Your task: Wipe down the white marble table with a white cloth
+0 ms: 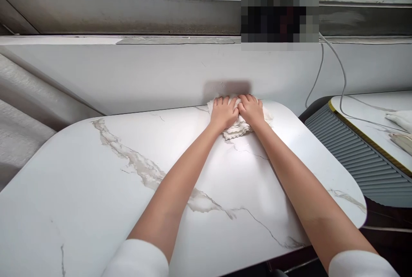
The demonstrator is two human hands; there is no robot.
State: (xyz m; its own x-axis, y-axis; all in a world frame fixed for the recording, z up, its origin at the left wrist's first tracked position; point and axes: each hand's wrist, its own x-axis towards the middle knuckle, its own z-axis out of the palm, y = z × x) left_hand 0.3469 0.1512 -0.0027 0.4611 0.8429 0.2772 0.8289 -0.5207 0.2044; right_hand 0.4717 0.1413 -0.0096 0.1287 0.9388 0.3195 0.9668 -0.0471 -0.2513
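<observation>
Both my arms reach across to the far edge of a white marble-patterned table. A crumpled white cloth lies there under my hands, close to the wall. My left hand presses on the cloth's left part, its fingers bent over it. Beside it, my right hand holds down the right part in the same way. The two thumbs are close together at the middle. My palms and the cloth's underside are hidden.
A pale wall panel rises behind the table, below a window ledge. Light cables hang at the right. A second table with a ribbed grey side stands there, bearing white cloth-like items. Pale curtain-like fabric is at the left.
</observation>
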